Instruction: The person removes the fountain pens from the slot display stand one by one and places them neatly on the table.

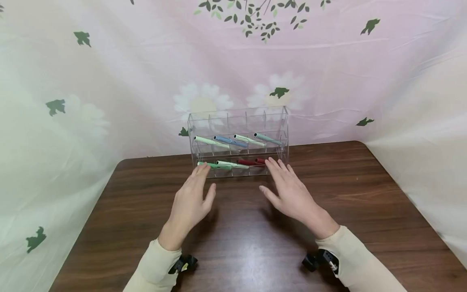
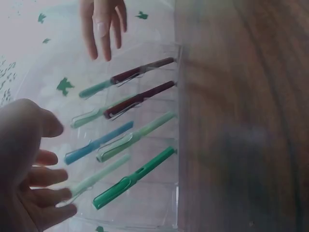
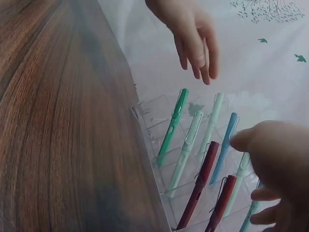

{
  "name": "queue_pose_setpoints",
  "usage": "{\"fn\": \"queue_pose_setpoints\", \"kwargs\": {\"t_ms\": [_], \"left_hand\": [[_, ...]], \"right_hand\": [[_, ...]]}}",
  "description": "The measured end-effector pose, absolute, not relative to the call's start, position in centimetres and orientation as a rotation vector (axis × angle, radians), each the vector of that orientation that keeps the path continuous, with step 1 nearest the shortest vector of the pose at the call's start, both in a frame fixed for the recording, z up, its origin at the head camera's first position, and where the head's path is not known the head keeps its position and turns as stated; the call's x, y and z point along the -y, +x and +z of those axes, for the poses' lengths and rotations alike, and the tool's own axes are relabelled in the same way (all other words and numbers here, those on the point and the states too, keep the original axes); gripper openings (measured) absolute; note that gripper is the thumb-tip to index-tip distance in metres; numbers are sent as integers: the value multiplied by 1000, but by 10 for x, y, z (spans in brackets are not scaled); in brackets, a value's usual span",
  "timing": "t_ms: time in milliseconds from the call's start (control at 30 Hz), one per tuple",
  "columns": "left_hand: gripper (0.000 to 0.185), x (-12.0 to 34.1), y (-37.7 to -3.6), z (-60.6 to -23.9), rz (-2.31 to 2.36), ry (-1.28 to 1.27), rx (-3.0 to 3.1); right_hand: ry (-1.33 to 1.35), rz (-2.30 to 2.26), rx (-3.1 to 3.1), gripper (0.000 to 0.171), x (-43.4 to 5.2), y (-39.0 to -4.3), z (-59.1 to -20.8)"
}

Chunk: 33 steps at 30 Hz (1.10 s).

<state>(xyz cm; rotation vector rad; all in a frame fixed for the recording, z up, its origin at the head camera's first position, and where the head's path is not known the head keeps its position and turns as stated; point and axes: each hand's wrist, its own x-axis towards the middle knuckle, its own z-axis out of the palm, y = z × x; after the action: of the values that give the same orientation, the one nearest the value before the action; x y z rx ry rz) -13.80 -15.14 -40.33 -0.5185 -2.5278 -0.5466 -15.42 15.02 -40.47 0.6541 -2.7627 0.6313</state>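
Rack: a clear plastic rack [image 1: 238,121] stands at the far edge of the counter [image 1: 365,202], against the flowered cloth [image 1: 109,61]; it has tiers of small compartments.

Upper pens: four pens lie slanted in the middle tier, a pale green pen [image 1: 209,141], a blue pen [image 1: 230,141], a cream pen [image 1: 249,140] and a teal pen [image 1: 267,138], side by side from left to right.

Lower pens: in the front tier lie a green pen [image 1: 209,165], a mint pen [image 1: 231,164] and two red pens [image 1: 249,162], tips pointing out toward the person.

Left hand: the left hand [image 1: 190,199] hovers palm down in front of the rack's left end, fingers [image 1: 200,170] straight and together, thumb spread; it holds nothing. Its fingertips lie just at the green pen's tip, though the head view does not settle whether they touch it.

Right hand: the right hand [image 1: 290,190] hovers palm down before the rack's right end, fingers [image 1: 276,165] straight and slightly spread, holding nothing. Its fingertips reach the rack's front edge beside the red pens.

Hands to rack: the rack sits beyond and between the two hands, which are apart from each other.

Sleeves: both arms wear cream sleeves [image 1: 359,259].
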Motion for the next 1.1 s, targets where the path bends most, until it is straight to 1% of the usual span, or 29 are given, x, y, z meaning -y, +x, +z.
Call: {"fn": "queue_pose_setpoints", "kwargs": {"t_ms": [200, 267, 367, 700, 1100], "left_hand": [[26, 157, -144, -396, -712, -487, 2423], [21, 159, -145, -394, -743, -478, 2398], [18, 162, -148, -392, -786, -442, 2376], [17, 183, -162, -395, -974, -267, 2339], [22, 194, -183, -414, -1139, -83, 2350]], "right_hand": [[597, 796, 2475, 48, -151, -159, -406], [589, 824, 2405, 41, -153, -161, -405], [586, 859, 2342, 35, -156, -165, -405], [592, 990, 2352, 28, -165, -179, -404], [617, 998, 2406, 30, -164, -203, -414]]}}
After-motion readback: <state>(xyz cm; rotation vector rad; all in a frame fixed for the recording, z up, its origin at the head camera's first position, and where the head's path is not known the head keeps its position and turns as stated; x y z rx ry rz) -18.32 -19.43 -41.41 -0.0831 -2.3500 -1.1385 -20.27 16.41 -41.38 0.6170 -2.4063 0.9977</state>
